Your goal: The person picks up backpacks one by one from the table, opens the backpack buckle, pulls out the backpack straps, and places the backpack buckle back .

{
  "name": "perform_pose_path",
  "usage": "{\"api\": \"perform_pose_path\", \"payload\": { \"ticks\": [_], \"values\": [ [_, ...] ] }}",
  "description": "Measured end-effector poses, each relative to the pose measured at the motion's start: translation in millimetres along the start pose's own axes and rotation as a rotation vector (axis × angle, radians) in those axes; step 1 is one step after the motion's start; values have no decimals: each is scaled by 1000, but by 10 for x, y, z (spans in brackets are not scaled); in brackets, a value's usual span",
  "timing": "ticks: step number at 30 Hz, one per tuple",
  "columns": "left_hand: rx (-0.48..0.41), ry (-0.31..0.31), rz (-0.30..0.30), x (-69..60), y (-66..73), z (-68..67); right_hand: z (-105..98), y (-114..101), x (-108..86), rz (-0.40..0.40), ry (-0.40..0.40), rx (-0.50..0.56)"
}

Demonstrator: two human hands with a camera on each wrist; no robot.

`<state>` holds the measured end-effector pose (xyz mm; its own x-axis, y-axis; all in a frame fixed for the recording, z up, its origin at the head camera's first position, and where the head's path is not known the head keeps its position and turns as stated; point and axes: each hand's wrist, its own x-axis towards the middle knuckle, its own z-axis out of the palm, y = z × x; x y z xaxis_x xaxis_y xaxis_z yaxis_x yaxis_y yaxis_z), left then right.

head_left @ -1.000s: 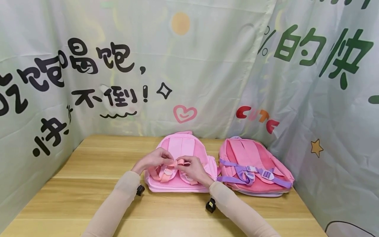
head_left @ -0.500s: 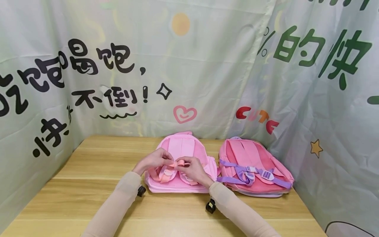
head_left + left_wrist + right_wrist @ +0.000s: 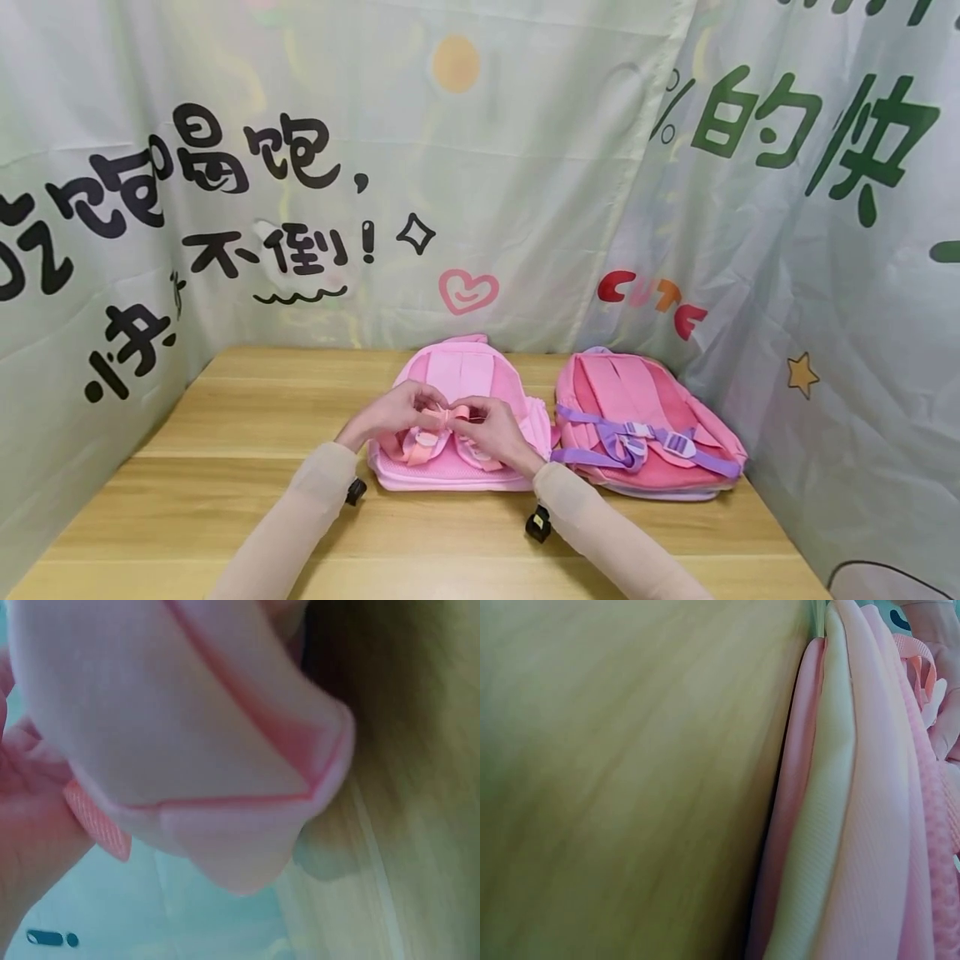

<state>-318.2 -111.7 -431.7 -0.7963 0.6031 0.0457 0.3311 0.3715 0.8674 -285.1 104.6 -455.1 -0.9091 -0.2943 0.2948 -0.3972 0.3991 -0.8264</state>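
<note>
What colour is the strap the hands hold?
The webbing strap is coral, clearest from the head view.

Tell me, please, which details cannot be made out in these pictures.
Head view: the left hand and right hand cover parts of the orange strap; any buckle there is too small to tell.
Head view: the undersides of the pale backpack and purple-strapped backpack are hidden by the bags themselves.
Left wrist view: the left edge crops a hand.
Right wrist view: the right edge crops the pale backpack's strap side.
</note>
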Motion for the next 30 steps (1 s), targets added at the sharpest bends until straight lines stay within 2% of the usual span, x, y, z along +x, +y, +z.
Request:
{"api": "perform_pose_path", "payload": {
  "ticks": [8,15,30],
  "values": [
    [147,61,69,34,28,114,-15,29,1,-10,10,19],
    [179,95,40,18,46,141,-6,57,19,7,8,77],
    [156,131,-37,19,46,149,-60,41,-6,29,13,181]
  ]
}}
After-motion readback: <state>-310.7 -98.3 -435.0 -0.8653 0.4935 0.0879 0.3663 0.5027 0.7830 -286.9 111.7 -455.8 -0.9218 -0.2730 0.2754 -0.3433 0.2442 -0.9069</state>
